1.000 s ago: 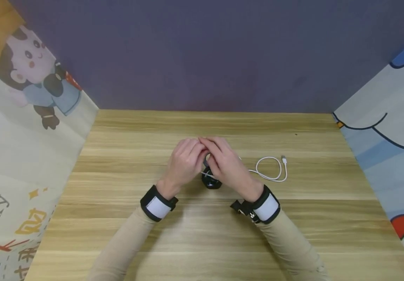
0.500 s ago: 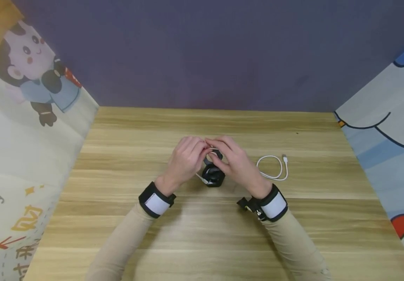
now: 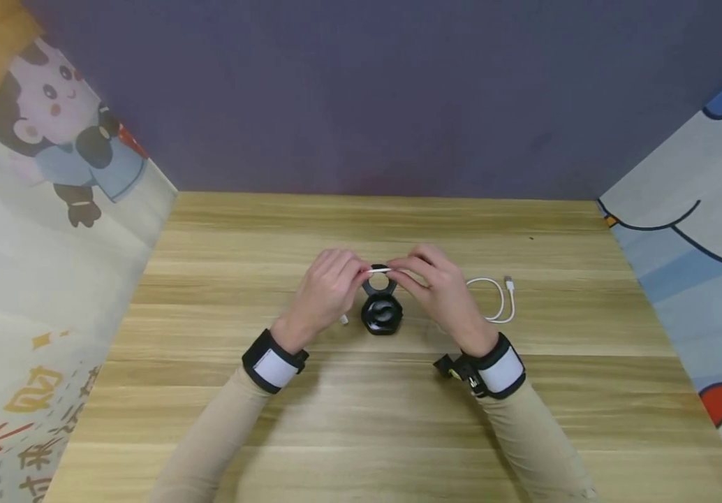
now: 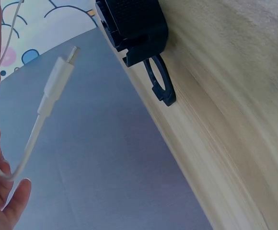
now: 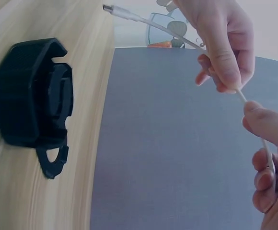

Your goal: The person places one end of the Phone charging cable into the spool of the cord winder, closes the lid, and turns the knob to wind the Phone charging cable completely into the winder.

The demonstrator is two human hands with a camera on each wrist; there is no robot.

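A white charging cable is stretched between both hands, above a black plastic holder with a ring at its far end. My left hand pinches the cable near one end. From it the small metal-tipped connector sticks out free, as the left wrist view shows. My right hand pinches the same cable a short way along, and the cable runs on through its curled fingers. In the right wrist view the holder appears as a hollow angular casing standing on the table.
The cable's far part lies in a loop on the table to the right, with its USB plug at the end. A wood-grain table spreads below, a dark blue panel behind it. Printed cloths hang at both sides.
My hands have drawn apart, the right one moving right, so the cable span between them and the black holder below now show. The connector end has shifted left, away from the holder.
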